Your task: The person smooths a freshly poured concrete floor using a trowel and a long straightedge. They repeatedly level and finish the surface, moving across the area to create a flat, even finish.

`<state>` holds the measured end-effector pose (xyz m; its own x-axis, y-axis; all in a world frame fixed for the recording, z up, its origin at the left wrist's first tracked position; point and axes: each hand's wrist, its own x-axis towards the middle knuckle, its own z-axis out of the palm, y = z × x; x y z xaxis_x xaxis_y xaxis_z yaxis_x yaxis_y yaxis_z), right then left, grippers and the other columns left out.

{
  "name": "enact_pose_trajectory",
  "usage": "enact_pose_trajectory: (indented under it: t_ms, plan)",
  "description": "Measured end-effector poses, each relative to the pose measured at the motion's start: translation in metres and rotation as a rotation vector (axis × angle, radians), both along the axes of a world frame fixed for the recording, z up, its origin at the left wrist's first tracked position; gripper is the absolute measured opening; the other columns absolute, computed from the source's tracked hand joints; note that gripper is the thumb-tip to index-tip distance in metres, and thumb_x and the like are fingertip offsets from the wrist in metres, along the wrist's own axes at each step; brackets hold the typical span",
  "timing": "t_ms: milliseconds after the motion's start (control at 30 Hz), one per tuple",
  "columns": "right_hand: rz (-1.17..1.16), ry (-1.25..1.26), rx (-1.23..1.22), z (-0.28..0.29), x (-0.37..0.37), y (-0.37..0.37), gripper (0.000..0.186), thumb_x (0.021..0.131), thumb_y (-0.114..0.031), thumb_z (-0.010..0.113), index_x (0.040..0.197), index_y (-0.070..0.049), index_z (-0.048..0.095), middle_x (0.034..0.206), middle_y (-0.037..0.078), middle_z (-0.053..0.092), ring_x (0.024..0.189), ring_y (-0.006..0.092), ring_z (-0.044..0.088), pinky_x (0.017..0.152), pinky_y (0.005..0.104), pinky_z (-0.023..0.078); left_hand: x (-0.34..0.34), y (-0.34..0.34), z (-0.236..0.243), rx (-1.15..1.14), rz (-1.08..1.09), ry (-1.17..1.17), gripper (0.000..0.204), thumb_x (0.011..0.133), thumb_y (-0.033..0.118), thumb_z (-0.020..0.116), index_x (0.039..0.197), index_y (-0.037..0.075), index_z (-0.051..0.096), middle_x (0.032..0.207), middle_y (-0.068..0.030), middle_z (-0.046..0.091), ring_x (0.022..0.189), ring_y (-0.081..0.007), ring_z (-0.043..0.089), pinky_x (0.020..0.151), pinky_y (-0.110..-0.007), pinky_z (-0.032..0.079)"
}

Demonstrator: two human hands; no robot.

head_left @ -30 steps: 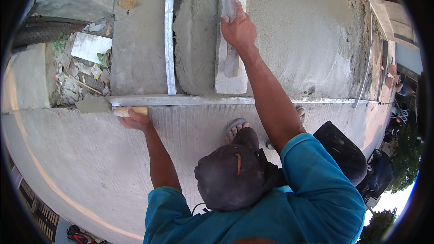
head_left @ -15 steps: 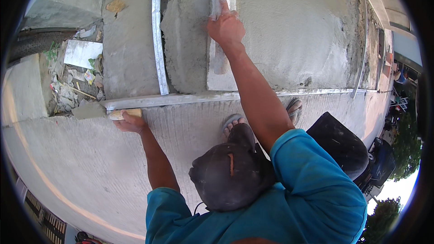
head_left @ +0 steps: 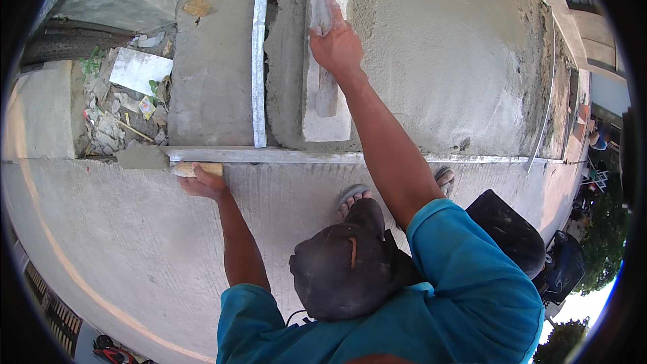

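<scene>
My left hand (head_left: 204, 182) grips the wooden handle (head_left: 197, 169) of a trowel, whose grey blade (head_left: 143, 157) points left beside the end of a long metal bar (head_left: 296, 156). Ahead of me, my right hand (head_left: 335, 44) is closed round the handle of a long, pale float (head_left: 328, 128). The float lies flat on wet concrete (head_left: 431, 61), its length running away from me. Smooth grey concrete spreads to its right, and a rougher strip lies to its left. Some of the float's handle is hidden under my fingers.
An upright-running metal strip (head_left: 259, 61) borders the wet concrete on the left. Rubble and a white board (head_left: 141, 71) lie farther left. My sandalled foot (head_left: 354, 197) stands on the ribbed pavement (head_left: 148, 229) near the bar. A curved rod (head_left: 541, 121) crosses the right side.
The float in my right hand has slid left over the wet concrete, closer to the metal strip. My left hand keeps hold of the trowel by the bar's end. The view has shifted slightly.
</scene>
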<state>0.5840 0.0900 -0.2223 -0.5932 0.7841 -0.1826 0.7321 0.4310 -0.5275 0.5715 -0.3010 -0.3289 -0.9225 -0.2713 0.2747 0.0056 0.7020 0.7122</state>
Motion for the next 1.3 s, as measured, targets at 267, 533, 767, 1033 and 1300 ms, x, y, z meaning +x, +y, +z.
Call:
enact_pose_trajectory:
  t_ms: [267,533,767,1033,1300]
  plan:
    - [-0.014,-0.127,-0.004,-0.005,-0.029,0.014,0.08,0.087,-0.04,0.06,0.158,-0.025,0.024,0.12,0.027,0.064,0.109,0.0429,0.065,0.094,0.0484,0.052,0.001,0.002,0.001,0.053,-0.025,0.012,0.052,0.087,0.032,0.054,0.119,-0.008,0.063,0.12,-0.0263,0.058,0.112,-0.0417,0.053,0.097,-0.049,0.041]
    - [-0.13,-0.049,0.12,0.002,0.014,0.07,0.076,0.089,-0.033,0.06,0.156,-0.027,0.025,0.109,0.025,0.067,0.103,0.0407,0.067,0.088,0.05,0.054,-0.001,0.0,0.002,0.013,-0.042,0.004,0.054,0.088,0.036,0.053,0.117,-0.009,0.063,0.118,-0.0267,0.057,0.11,-0.0426,0.051,0.094,-0.051,0.04]
    - [0.027,-0.133,-0.01,0.011,-0.03,-0.006,0.079,0.091,-0.032,0.059,0.159,-0.031,0.019,0.122,0.028,0.057,0.101,0.041,0.068,0.084,0.047,0.056,0.0,0.014,0.008,0.138,0.007,0.013,0.053,0.087,0.035,0.054,0.114,-0.009,0.062,0.109,-0.0265,0.059,0.102,-0.0422,0.055,0.089,-0.051,0.043]
    - [-0.02,-0.143,-0.016,0.002,-0.045,0.024,0.08,0.09,-0.03,0.059,0.159,-0.029,0.018,0.134,0.031,0.051,0.111,0.0415,0.065,0.09,0.0456,0.055,-0.001,-0.005,-0.012,-0.021,-0.055,0.043,0.05,0.094,0.036,0.048,0.116,-0.007,0.061,0.112,-0.0252,0.06,0.104,-0.041,0.058,0.09,-0.049,0.045]
    - [-0.102,-0.184,-0.025,0.013,-0.012,0.07,0.077,0.089,-0.033,0.059,0.158,-0.026,0.024,0.128,0.028,0.057,0.112,0.0379,0.064,0.093,0.0452,0.053,-0.002,-0.012,-0.013,0.032,-0.066,0.022,0.062,0.087,0.043,0.058,0.123,-0.008,0.057,0.116,-0.0282,0.058,0.108,-0.0444,0.056,0.092,-0.054,0.042]
